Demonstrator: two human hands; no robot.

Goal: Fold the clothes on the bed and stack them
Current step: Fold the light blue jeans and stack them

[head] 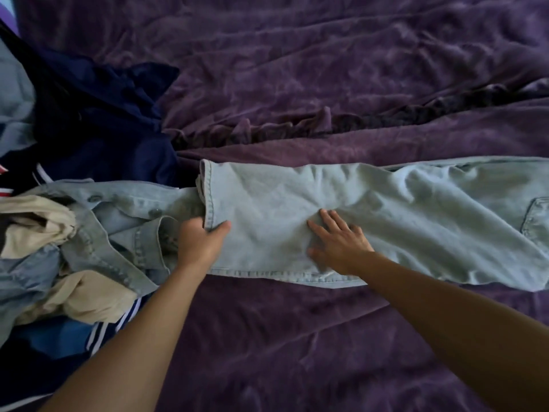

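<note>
Pale blue jeans (371,221) on a purple bedspread (297,69), beside navy, white-striped and beige clothes (74,233)

dim, soft daylight | slight blur | wide-angle bending at edges

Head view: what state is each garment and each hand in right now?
light blue jeans: spread lengthwise on the purple bedspread, wrinkled
left hand: grips the jeans' hem
right hand: flat, fingers spread, pressing the jeans
denim shirt: crumpled, unfolded, in the left pile
beige garment: crumpled in that pile
navy garment: bunched, unfolded
purple bedspread: rumpled
</note>
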